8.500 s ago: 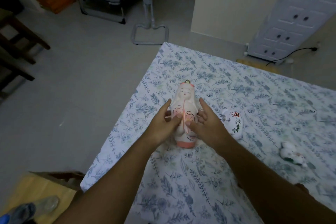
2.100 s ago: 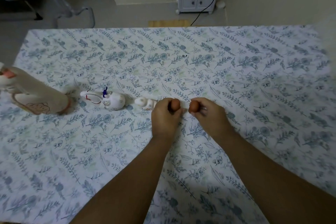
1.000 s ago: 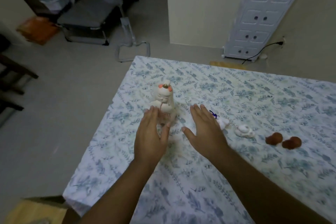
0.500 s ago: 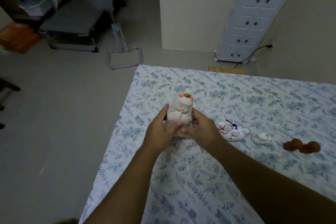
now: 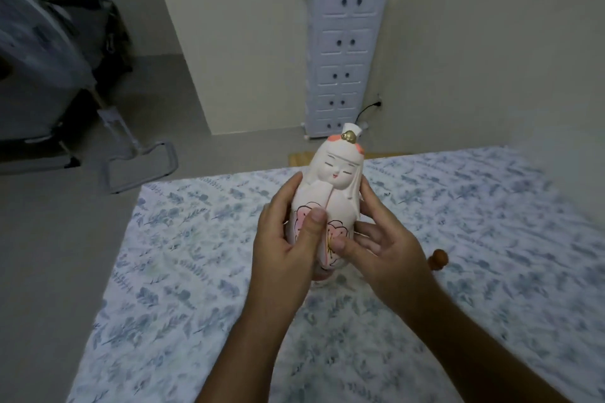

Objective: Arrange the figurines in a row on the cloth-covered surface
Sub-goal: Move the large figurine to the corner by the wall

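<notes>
A tall white doll figurine [image 5: 334,183] with a painted face, pink flowers and a gold topknot is held upright above the floral cloth [image 5: 183,271]. My left hand [image 5: 288,239] wraps its left side with the thumb on the front. My right hand [image 5: 383,239] grips its right side. A small brown figurine [image 5: 438,258] shows just right of my right wrist on the cloth. The other small figurines are hidden behind my hands and arms.
The cloth's left edge [image 5: 121,265] drops to a grey floor. A metal-framed stand [image 5: 137,157] sits on the floor at the left. A white drawer tower [image 5: 343,52] stands against the far wall with a cable beside it.
Both hands have lifted the doll figurine up off the cloth and closer to the camera. The view has tilted up, and the small white figurines have gone out of sight behind my arms.
</notes>
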Demonstrator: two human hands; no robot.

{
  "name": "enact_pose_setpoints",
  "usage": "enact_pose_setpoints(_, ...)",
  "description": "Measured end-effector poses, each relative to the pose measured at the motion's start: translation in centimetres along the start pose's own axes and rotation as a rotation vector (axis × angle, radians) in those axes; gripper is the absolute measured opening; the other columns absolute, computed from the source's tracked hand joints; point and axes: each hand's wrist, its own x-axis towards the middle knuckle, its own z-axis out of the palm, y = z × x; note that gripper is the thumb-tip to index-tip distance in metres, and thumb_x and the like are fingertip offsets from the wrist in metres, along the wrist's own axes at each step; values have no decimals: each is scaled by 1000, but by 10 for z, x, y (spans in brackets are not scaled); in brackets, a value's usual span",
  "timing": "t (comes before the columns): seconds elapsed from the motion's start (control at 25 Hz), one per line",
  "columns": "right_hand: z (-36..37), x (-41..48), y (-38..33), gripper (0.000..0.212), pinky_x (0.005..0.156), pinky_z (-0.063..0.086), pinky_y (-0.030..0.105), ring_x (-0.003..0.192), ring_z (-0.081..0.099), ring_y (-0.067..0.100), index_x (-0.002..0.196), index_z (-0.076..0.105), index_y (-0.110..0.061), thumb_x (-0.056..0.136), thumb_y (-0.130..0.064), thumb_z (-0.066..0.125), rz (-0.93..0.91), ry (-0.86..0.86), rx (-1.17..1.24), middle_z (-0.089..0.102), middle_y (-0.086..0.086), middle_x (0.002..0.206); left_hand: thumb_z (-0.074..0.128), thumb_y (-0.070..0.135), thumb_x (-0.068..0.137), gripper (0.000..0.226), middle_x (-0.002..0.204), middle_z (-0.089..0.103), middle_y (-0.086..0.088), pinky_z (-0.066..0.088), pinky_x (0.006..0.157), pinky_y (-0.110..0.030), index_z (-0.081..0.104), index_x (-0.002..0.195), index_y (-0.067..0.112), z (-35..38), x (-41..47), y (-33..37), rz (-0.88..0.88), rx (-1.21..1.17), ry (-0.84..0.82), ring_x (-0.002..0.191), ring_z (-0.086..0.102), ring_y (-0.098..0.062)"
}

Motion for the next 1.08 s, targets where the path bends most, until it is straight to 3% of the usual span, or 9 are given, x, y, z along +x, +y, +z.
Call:
enact_pose_setpoints(0.08, -54, 0, 2, 88, 94, 57, 36, 116, 67, 8, 148, 35, -45, 75, -28, 80, 4, 92, -38, 64, -21, 134, 60, 43, 94, 49, 139, 60, 7, 56, 98, -43, 51, 142, 36, 61, 12, 0, -7, -17, -79, 125, 61, -12)
enact_pose_setpoints(0.16, -120, 4, 15, 94, 95, 57, 39, 117, 66, 7, 152, 32, -39, 72, -31, 81, 28, 207, -86, 62, -20, 135, 58, 43, 96, 44, 137, 61, 10, 56, 98, -44, 51, 140, 38, 133, 29, -4, -34, -24, -164, 123, 62, -12)
enact_pose_setpoints(0.36, -295, 42, 72, 93, 91, 59, 35, 114, 65, 1, 152, 33, -42, 77, -26, 85, 84, 411, -194, 61, -19, 133, 44, 43, 105, 29, 125, 65, 23, 58, 88, -25, 55, 132, 46, 323, 83, -36, -126, 32, -314, 110, 64, 6)
enact_pose_setpoints(0.44, -356, 60, 98, 83, 89, 58, 27, 113, 64, -4, 148, 39, -43, 80, -27, 83, 82, 475, -236, 63, -27, 129, 42, 36, 107, 28, 121, 66, 22, 55, 87, -24, 58, 129, 42, 397, 108, -53, -174, 59, -344, 106, 63, 8)
enact_pose_setpoints(0.56, -428, 88, 133, 70, 76, 54, 9, 101, 62, -17, 127, 51, -60, 78, -23, 84, 113, 618, -198, 62, -47, 104, 40, 27, 108, 32, 126, 65, 10, 54, 96, -33, 60, 133, 30, 495, 145, -77, -232, 111, -412, 113, 63, -6)
enact_pose_setpoints(0.68, -476, 111, 163, 71, 70, 52, 7, 98, 63, -16, 106, 50, -68, 74, -17, 87, 113, 735, -167, 62, -46, 102, 38, 23, 109, 36, 137, 62, 2, 51, 104, -40, 59, 138, 24, 556, 173, -105, -287, 114, -498, 122, 60, -18)
enact_pose_setpoints(0.88, -525, 142, 208, 64, 81, 60, 27, 104, 67, -1, 108, 50, -51, 76, -6, 84, 88, 831, -123, 68, -19, 111, 41, 20, 108, 36, 137, 64, 1, 49, 107, -44, 60, 139, 23, 614, 207, -143, -249, 110, -572, 122, 61, -16)
enact_pose_setpoints(1.08, -531, 146, 229, 63, 86, 58, 24, 109, 65, 0, 113, 49, -41, 78, -2, 83, 70, 906, -116, 66, -16, 114, 42, 22, 108, 36, 139, 63, 3, 45, 112, -45, 59, 140, 23, 625, 213, -166, -208, 113, -643, 128, 58, -13)
